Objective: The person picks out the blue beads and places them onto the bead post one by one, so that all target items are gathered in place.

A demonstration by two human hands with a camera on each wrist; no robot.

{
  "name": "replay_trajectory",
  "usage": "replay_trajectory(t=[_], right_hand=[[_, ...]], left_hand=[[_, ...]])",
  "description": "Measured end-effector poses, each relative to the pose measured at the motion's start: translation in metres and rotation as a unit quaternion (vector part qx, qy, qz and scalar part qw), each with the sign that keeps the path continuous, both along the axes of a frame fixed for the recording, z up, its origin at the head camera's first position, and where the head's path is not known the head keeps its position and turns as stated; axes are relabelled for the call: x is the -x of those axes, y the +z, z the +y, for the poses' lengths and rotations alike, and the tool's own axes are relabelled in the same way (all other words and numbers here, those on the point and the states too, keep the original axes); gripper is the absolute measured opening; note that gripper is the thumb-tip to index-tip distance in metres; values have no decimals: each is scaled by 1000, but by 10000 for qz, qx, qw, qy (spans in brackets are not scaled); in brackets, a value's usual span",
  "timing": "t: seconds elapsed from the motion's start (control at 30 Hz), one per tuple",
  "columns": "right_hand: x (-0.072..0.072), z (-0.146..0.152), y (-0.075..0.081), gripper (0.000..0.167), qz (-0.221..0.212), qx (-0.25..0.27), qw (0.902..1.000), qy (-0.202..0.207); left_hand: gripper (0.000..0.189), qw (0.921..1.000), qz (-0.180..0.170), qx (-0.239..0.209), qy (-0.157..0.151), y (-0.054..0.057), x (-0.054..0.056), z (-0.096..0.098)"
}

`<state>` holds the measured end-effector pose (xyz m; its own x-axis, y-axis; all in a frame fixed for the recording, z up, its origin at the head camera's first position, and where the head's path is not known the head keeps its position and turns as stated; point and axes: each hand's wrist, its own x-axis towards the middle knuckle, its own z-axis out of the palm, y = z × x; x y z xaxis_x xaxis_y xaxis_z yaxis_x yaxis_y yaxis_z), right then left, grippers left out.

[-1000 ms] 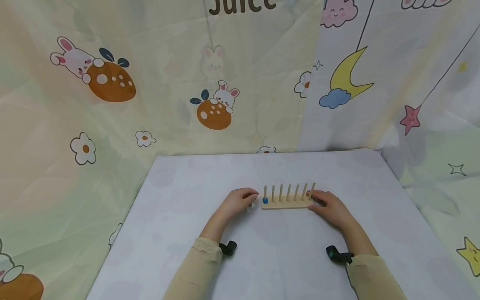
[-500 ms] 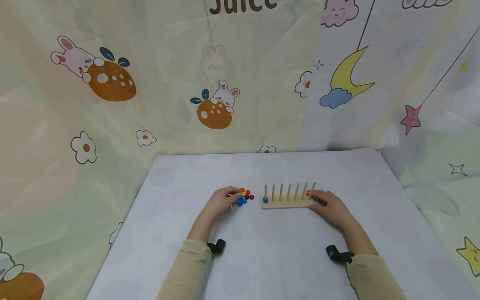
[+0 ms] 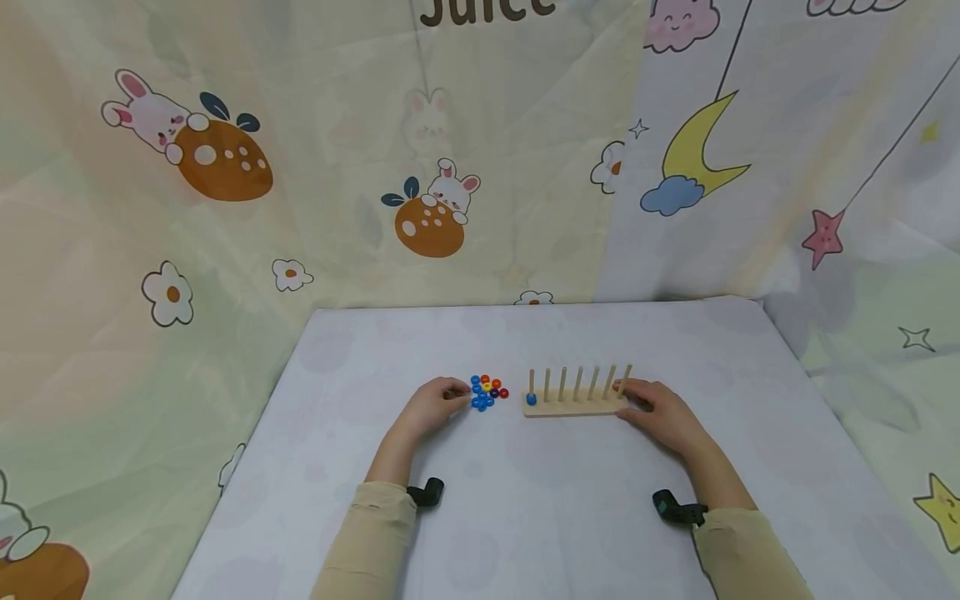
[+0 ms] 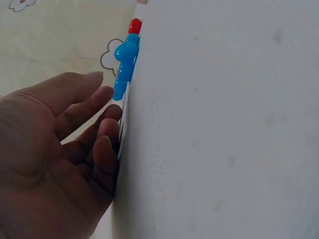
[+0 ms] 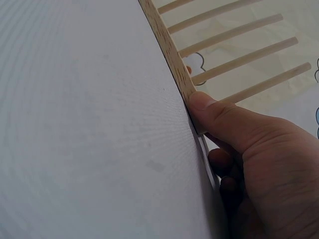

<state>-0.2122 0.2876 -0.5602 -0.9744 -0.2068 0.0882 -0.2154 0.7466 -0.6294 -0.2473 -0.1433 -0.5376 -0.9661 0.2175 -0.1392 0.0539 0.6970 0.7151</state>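
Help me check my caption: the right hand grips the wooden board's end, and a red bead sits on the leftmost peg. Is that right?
The bead on the leftmost peg is blue, not red; the head view shows it. The rest stands.

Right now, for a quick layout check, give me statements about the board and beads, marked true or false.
1. The right grip holds the right end of the wooden board. True.
2. Every peg carries a bead. False: only the leftmost peg carries one, a blue bead.
3. The left grip is beside the loose beads. True.
4. All loose beads are blue. False: a red bead and a yellow bead show too.
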Motion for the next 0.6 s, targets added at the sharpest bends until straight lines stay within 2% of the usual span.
replay_trajectory(t=[0.3,0.6], right_hand=[[0,0,-1,48,-29,18,10000,-3],[0,0,-2,48,-2,26,10000,10]], left_hand=[[26,9991,323,192,-189,-8,0,1],[26,9983,383,365,-229,-11,1,5]])
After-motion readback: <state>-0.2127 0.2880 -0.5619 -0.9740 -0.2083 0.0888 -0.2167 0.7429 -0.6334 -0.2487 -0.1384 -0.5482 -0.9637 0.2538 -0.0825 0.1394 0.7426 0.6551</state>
